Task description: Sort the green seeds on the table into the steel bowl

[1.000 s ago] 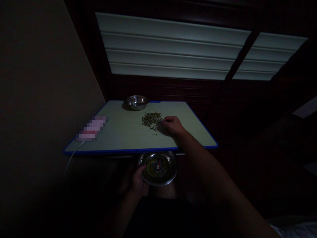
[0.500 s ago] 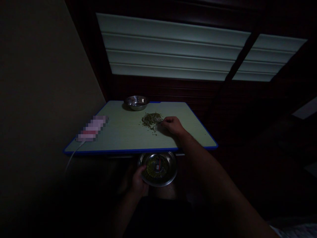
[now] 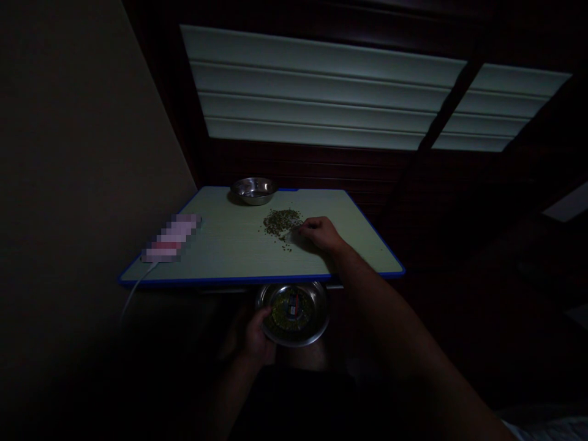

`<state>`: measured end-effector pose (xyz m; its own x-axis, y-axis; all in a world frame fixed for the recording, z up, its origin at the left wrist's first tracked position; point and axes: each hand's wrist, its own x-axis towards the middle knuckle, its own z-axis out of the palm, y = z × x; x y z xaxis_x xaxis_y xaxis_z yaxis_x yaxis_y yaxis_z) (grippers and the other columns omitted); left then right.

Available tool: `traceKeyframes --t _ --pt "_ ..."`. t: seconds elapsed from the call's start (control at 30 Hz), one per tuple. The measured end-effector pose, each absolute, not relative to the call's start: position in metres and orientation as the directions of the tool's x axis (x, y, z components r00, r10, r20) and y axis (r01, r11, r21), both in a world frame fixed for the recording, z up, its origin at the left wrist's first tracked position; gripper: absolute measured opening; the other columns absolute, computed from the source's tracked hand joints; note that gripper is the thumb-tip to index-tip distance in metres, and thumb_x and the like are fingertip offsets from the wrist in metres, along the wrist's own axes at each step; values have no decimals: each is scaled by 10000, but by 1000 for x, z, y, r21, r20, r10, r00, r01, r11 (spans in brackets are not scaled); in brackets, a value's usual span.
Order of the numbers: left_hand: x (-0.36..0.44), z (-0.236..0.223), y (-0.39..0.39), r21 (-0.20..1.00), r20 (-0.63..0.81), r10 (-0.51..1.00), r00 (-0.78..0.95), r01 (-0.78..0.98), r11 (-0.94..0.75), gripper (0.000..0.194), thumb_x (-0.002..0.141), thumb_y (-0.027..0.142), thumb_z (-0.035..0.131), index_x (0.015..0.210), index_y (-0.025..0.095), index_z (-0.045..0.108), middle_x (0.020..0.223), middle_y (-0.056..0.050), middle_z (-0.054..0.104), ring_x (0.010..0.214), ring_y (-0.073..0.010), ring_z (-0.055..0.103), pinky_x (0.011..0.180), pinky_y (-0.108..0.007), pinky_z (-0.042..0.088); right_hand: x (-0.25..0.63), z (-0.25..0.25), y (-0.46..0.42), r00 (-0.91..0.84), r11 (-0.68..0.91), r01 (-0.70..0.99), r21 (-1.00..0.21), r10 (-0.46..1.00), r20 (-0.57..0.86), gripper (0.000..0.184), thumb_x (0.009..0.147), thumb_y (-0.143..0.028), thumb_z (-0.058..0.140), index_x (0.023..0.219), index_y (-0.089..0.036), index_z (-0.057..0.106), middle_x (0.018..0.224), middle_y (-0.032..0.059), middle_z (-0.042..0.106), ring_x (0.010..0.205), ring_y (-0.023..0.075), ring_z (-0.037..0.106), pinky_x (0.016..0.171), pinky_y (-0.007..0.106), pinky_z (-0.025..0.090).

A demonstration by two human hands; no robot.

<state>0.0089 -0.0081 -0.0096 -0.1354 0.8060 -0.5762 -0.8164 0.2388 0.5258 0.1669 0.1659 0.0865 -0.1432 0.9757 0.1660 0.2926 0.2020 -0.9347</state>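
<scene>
Below the front edge of the table, my left hand (image 3: pixel 260 335) grips the left rim of a shiny metal bowl (image 3: pixel 316 334), thumb over the edge. Inside lie small green grains or beans and what looks like a clear bag with a dark printed label (image 3: pixel 293 304). Over the tabletop, my right hand (image 3: pixel 320 233) is closed in a pinch on a thin, pale, see-through piece (image 3: pixel 290 236), too dim to name. That piece touches the right side of a scattered pile of small greenish-brown grains (image 3: pixel 279 220).
A second metal bowl (image 3: pixel 254 192) stands at the back left of the pale, blue-edged table (image 3: pixel 229 251). At the left, a blurred-out pinkish phone-like thing (image 3: pixel 172 237) lies with a white cable (image 3: pixel 133 293) hanging over the edge. A wall and dark slatted woodwork border the table.
Almost nothing differs. My right hand and the thin piece stay at the pile, and my left hand keeps its hold on the bowl; the view has shifted very slightly.
</scene>
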Motion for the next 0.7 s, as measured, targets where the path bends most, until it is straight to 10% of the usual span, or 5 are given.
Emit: traceKeyframes --t 0.7 --pt "5 -23 -7 568 -519 844 -139 -793 219 132 648 187 662 747 151 740 768 -95 778 853 -294 738 817 -384 585 167 86 165 -275 211 290 -933 953 130 286 555 -232 756 811 -103 752 633 -11 615 576 90 493 597 250 416"
